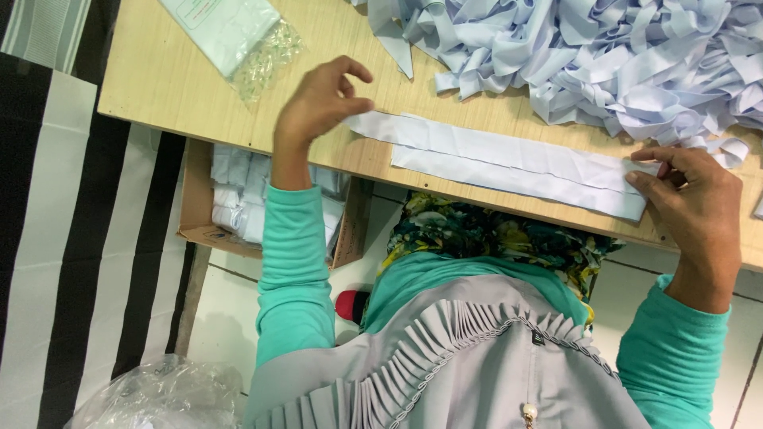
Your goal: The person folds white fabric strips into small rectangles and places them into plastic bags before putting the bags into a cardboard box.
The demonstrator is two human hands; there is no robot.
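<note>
The head view showed the left hand (318, 103) with its fingers pinching the left end of a long white cloth strip (501, 163). The right hand (695, 206) had its fingers pressed down on the strip's right end. The strip lay flat along the near edge of the wooden tabletop (159, 71). A big pile of pale strips (604, 56) sat farther away, right. A clear bag (238, 36) lay far left.

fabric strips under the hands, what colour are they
Very pale blue, almost white, plain with no pattern; the fabric strips show best in the head view.
</note>
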